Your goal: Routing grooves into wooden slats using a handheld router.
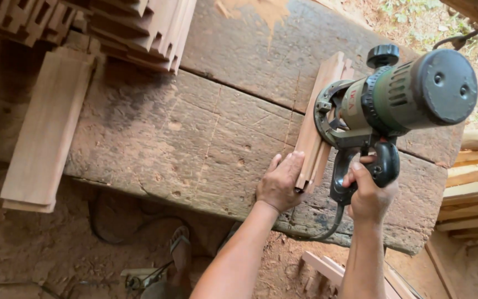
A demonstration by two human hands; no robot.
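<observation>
My left hand (279, 182) grips the near end of a narrow stack of pale wooden slats (319, 111) standing on edge on a thick, worn timber bench (206, 138). My right hand (369, 194) is closed around the black handle of a green and grey electric router (399, 99). The router's round base is pressed sideways against the right face of the slats. Its black cord (327, 230) drops from the handle past the bench edge.
A flat pale board (48, 127) lies at the bench's left end. Notched wooden pieces (112, 22) are stacked at the back left. More planks (474, 188) lie at the right. Below are a dirt floor, offcuts (327, 268) and a sandalled foot (181, 254).
</observation>
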